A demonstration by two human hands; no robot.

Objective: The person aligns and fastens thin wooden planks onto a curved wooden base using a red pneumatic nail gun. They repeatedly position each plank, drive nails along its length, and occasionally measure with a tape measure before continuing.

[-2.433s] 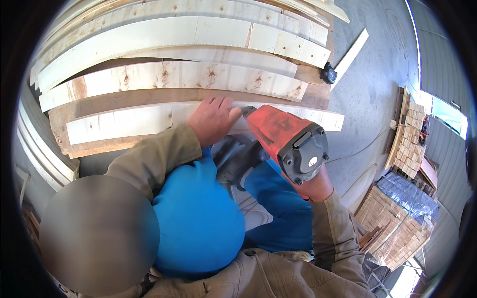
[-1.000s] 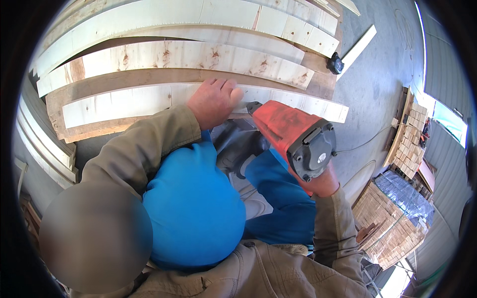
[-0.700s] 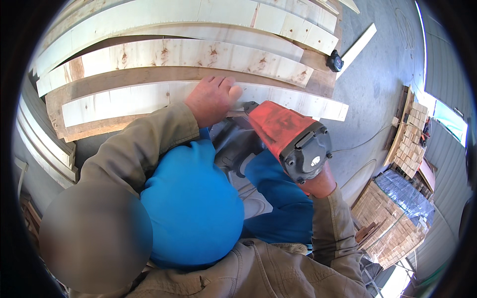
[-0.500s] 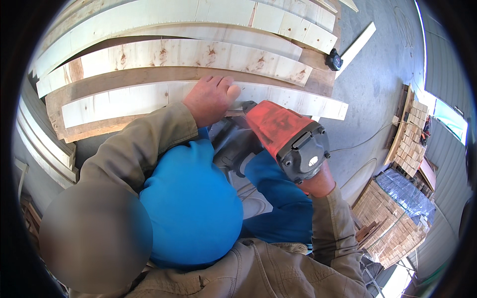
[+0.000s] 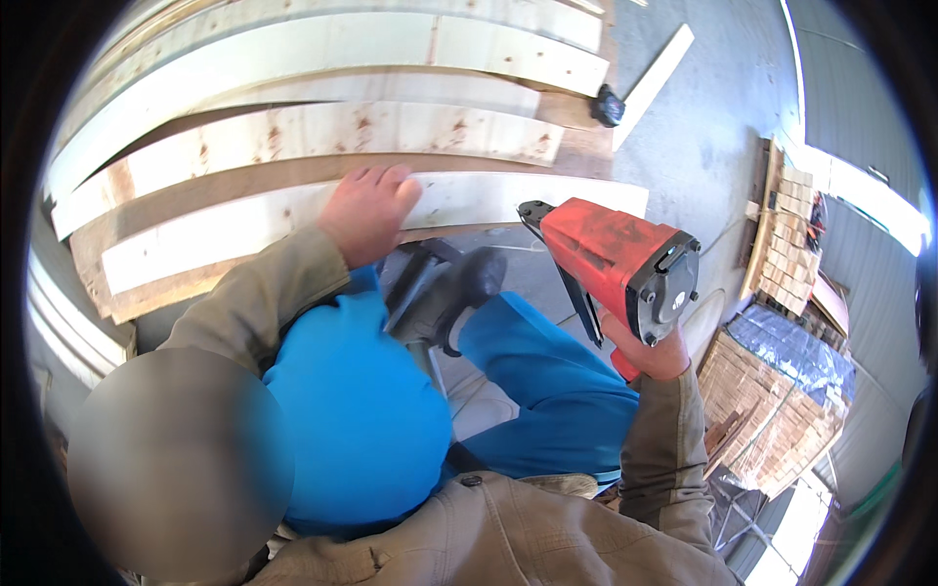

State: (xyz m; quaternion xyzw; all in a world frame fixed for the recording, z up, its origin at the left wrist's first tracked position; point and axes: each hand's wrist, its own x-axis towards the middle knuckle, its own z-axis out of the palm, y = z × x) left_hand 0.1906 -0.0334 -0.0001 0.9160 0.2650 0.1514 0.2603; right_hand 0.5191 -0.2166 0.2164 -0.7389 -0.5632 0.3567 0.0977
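Observation:
My left hand [image 5: 371, 213] rests on the nearest pale wooden board [image 5: 230, 220], its fingers closed together over the board near its middle. My right hand [image 5: 647, 350] is wrapped round the grip of a red and black nail gun [image 5: 611, 252]. The gun's nose sits by the right part of the board's near edge; whether it touches the wood I cannot tell. Beyond this board lies another pale board with brown knots [image 5: 322, 135], and several more stretch behind it.
A small round black object [image 5: 608, 105] lies beside a loose narrow strip of wood [image 5: 655, 86]. Bundled wooden blocks, partly wrapped in plastic [image 5: 782, 400], stand at right, with stacked blocks [image 5: 789, 244] farther off. My dark shoe [image 5: 454, 288] is just below the board.
The nail gun has moved right along the board, away from my left hand, and its nose now shows. My left hand stays on the board while the whole view has shifted.

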